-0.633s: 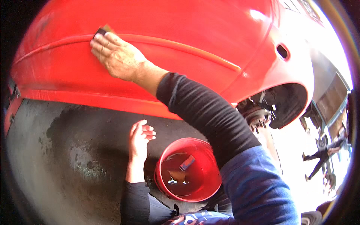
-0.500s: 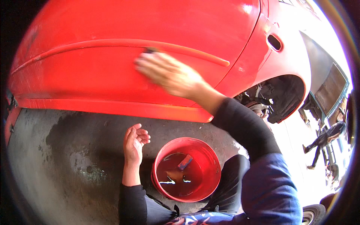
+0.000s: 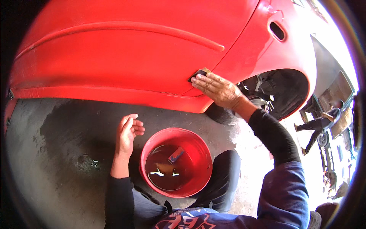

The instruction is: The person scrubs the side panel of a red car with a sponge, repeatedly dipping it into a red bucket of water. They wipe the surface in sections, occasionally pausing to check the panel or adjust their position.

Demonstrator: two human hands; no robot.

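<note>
My right hand [image 3: 221, 91] lies against the lower rear part of a red car door [image 3: 114, 57]. Under its fingers is a folded piece of sandpaper [image 3: 196, 75], dark with a brownish edge, pressed to the paint. My left hand [image 3: 127, 133] hangs in the air over the floor, empty, its fingers loosely bent and apart. Between my arms stands a red bucket [image 3: 209, 164] partly filled with murky brown water. A small block [image 3: 176, 155], reddish and blue-grey, sits in that water.
A raised moulding [image 3: 152, 27] runs along the door. Right of my hand is the open wheel arch [image 3: 293, 89], near a round fuel-filler opening [image 3: 277, 31]. Wet patches darken the concrete floor [image 3: 68, 129]. Farther right, another person [image 3: 324, 120] walks near parked vehicles.
My right hand has slid from the middle of the door, near the moulding, down and right to its lower rear edge. The left hand keeps its pose. The whole view has shifted slightly.
</note>
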